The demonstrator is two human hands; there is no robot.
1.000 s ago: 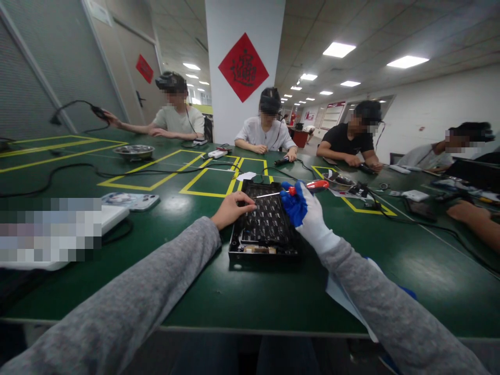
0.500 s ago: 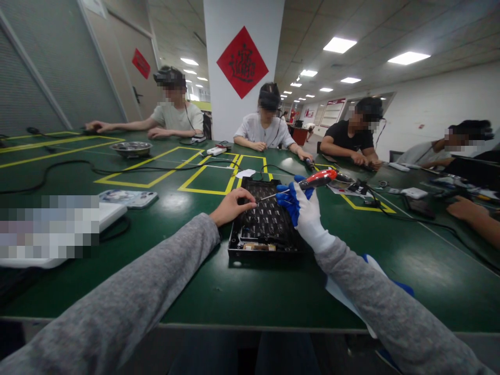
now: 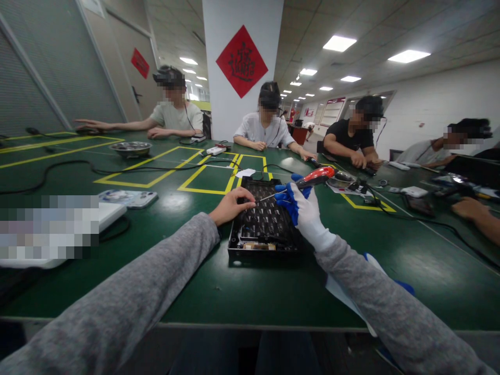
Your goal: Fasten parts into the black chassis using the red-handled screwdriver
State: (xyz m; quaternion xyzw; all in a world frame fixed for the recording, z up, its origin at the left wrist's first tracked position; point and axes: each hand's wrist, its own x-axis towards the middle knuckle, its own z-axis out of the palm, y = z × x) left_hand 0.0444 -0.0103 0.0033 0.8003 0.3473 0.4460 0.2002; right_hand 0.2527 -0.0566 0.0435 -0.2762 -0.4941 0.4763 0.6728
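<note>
My right hand [image 3: 305, 209], in a white and blue glove, grips a screwdriver [image 3: 317, 176] with a red and black handle. The shaft slants down to the left above an open black device casing [image 3: 269, 223]. At the screwdriver's tip, the thumb and fingers of my bare left hand [image 3: 233, 204] are pinched together. Whatever they pinch is too small to make out. The casing lies flat on the table, its inside lined with patterned black sheeting. A light-coloured strip [image 3: 259, 247] shows at its near end.
Left on the green table [image 3: 195, 291] are a phone [image 3: 130, 198] and a metal bowl [image 3: 130, 149]. A white and blue glove [image 3: 371, 271] lies beneath my right forearm. Cables cross the table. Several people sit around it, and a co-worker's hand [image 3: 472, 209] rests at the right.
The screwdriver's handle has shifted very slightly left. My left hand stays in place. Across the table, the co-worker at the far left has stretched a hand farther left.
</note>
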